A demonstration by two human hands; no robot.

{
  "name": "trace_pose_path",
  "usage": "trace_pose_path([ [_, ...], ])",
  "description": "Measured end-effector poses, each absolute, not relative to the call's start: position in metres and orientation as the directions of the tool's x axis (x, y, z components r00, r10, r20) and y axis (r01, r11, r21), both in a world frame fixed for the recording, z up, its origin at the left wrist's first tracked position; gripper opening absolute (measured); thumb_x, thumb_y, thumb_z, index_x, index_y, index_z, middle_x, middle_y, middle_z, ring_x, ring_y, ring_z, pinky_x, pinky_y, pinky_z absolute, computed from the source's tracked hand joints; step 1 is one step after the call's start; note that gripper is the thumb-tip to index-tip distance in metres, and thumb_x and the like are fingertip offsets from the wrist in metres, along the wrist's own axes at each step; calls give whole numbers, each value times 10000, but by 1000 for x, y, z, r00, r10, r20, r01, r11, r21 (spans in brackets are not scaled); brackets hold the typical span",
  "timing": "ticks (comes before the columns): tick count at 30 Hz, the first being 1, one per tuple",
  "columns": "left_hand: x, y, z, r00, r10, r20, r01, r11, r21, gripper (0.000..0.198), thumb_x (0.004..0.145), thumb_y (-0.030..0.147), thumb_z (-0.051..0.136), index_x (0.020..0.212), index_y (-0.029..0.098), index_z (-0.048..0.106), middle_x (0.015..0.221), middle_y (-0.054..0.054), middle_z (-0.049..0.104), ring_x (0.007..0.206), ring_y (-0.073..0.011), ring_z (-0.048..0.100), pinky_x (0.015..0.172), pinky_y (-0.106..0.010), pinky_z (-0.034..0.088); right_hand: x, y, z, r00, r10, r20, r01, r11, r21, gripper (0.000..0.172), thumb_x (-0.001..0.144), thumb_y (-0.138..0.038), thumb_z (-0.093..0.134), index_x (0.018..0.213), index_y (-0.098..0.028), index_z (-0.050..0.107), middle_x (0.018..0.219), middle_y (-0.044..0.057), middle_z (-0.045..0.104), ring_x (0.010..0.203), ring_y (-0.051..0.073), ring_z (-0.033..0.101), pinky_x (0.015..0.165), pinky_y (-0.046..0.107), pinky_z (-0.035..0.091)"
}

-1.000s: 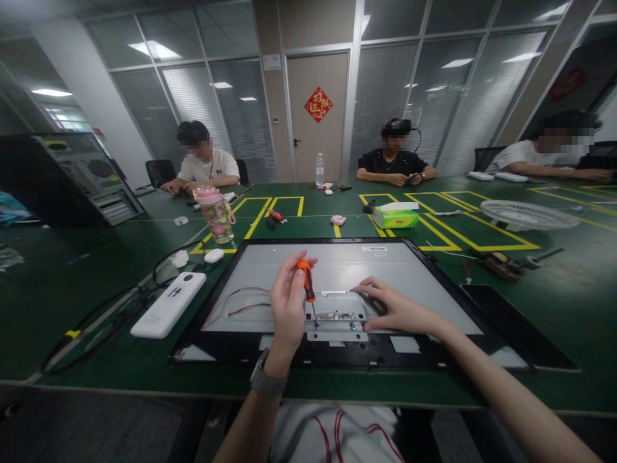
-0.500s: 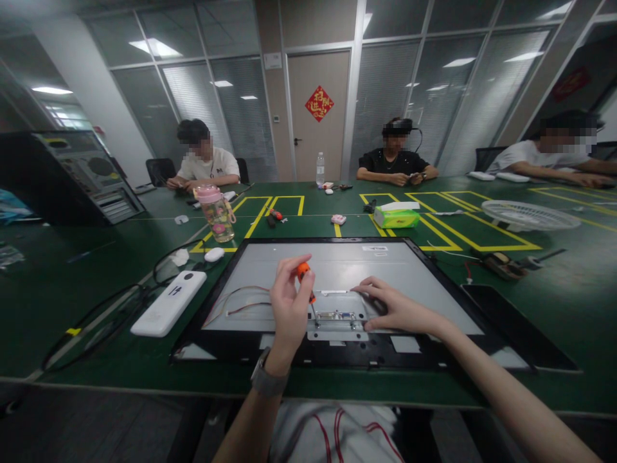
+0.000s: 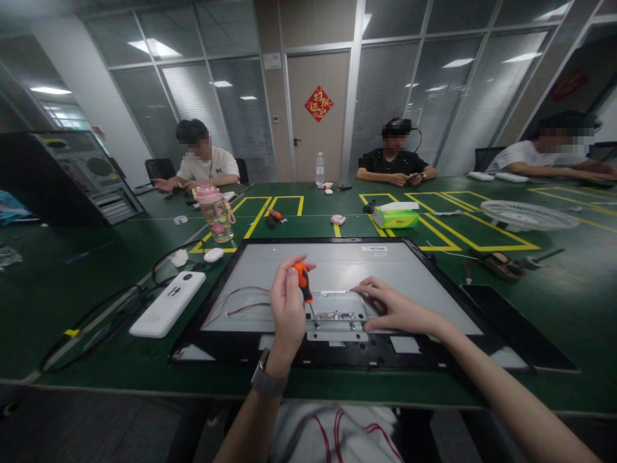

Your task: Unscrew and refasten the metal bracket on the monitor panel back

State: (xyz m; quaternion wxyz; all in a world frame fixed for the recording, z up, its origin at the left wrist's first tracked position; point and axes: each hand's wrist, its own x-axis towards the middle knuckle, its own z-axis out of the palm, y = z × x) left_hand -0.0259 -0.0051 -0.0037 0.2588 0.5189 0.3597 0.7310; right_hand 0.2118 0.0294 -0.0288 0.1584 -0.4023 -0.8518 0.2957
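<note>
In front of me a display panel [image 3: 409, 273] lies face down in its black frame, its grey back showing. My left hand [image 3: 288, 302] is closed around the orange and black handle of a screwdriver [image 3: 303, 283]. The screwdriver stands tilted, its shaft reaching down to the left end of a metal bracket [image 3: 337, 335] with video ports [image 3: 342, 316]. My right hand [image 3: 393, 310] rests over the right side of this metal housing, thumb and fingers spread apart. What lies under its palm is hidden. Thin wires [image 3: 245, 307] run across the panel left of my left hand.
A white power bank [image 3: 168, 303] and black cables [image 3: 87, 334] lie left of the panel. Beyond it are a pink-lidded bottle [image 3: 215, 215], another screwdriver [image 3: 273, 217] and a green tissue pack [image 3: 396, 216]. A black slab [image 3: 520, 325] lies to the right. Several people sit across the table.
My left hand has shifted its grip on the screwdriver, the fingers turning round the handle so more of it shows. My right hand has stayed in place. A person at far left has moved a hand.
</note>
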Motion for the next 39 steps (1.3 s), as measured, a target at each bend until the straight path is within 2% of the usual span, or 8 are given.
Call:
trace_pose_path([
  [4,-27,-4,-3,-354,639,683,156,-680,717,169,867,338,628,919,189,689,924,-46,580,842,-153,575,741,-240,471,213,29,-30,-634,772,47,580,514,-632,696,738,-508,730,1328,-210,514,1242,94,460,1092,266,500,927,353,437],
  [7,-27,-5,-4,-372,653,660,113,-673,731,190,916,333,558,963,193,677,898,-37,574,776,-131,566,683,-224,461,213,29,-30,-631,774,39,585,509,-632,701,739,-511,727,1336,-217,507,1246,92,460,1066,260,511,900,346,449],
  [11,-27,-5,-6,-375,718,586,-49,-647,761,281,976,352,429,1051,177,636,891,-57,639,847,-159,610,759,-266,472,212,28,-28,-621,783,26,598,495,-630,707,732,-506,731,1336,-211,511,1253,95,459,1075,269,510,897,350,451],
  [16,-28,-3,-3,-380,610,695,139,-705,695,146,862,319,636,905,191,692,912,-42,576,832,-149,567,743,-246,466,212,29,-28,-623,781,33,590,498,-636,699,730,-505,732,1330,-216,521,1251,93,466,1111,277,499,931,362,440],
  [23,-27,-6,-7,-386,720,577,-11,-629,777,301,974,370,430,1040,184,657,902,-61,673,825,-161,619,740,-267,474,212,30,-30,-630,775,50,581,514,-631,699,725,-495,738,1323,-201,527,1244,100,469,1123,280,492,956,372,427],
  [28,-28,-6,-3,-365,608,705,160,-705,691,204,887,357,599,912,188,711,917,-58,606,843,-163,583,740,-259,475,212,30,-31,-628,777,52,579,511,-635,699,722,-500,738,1323,-212,530,1238,94,473,1090,272,504,925,359,445],
  [35,-26,-8,-4,-383,726,571,53,-600,799,362,979,412,419,1128,180,653,872,-61,700,725,-135,614,681,-243,471,213,30,-31,-621,782,40,589,500,-635,718,718,-517,735,1334,-218,521,1252,92,464,1098,278,499,950,373,428],
  [39,-26,-7,-3,-382,723,575,24,-614,789,329,933,409,521,1142,186,643,876,-53,680,697,-128,599,660,-242,475,213,29,-30,-624,780,42,582,501,-641,706,721,-510,739,1330,-227,520,1257,87,457,1134,282,479,976,376,412],
])
